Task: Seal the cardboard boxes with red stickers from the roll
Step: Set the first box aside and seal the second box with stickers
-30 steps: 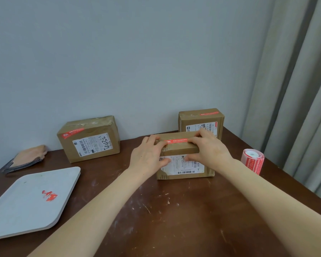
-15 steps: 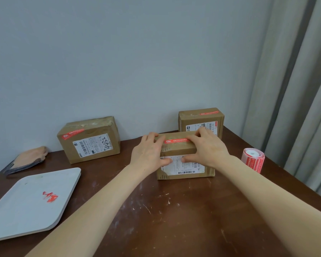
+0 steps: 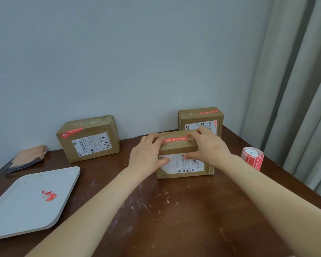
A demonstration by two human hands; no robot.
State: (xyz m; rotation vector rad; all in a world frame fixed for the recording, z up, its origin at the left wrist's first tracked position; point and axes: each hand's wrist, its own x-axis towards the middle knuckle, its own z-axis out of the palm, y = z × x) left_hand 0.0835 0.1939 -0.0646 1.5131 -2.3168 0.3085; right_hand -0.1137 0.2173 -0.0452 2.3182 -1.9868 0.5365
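Note:
A small cardboard box (image 3: 185, 165) stands in the middle of the brown table (image 3: 174, 216). Along its top lies a red sticker (image 3: 176, 139). My left hand (image 3: 146, 156) and my right hand (image 3: 209, 145) lie over the box's top front edge, fingers pressing on the sticker's two ends, thumbs against the white label on the front. The red sticker roll (image 3: 252, 158) stands to the right of the box, apart from both hands. Two other boxes, one at the back left (image 3: 89, 140) and one behind the middle box (image 3: 200, 117), each carry a red sticker on top.
A white tray (image 3: 26, 210) with red sticker scraps (image 3: 49, 195) lies at the left front. A folded cloth (image 3: 28, 158) sits at the far left by the wall. A grey curtain (image 3: 304, 89) hangs past the table's right edge.
Both thumbs have slid inward along the front label of the middle box. The fingers stay on the sticker, and the box has not moved.

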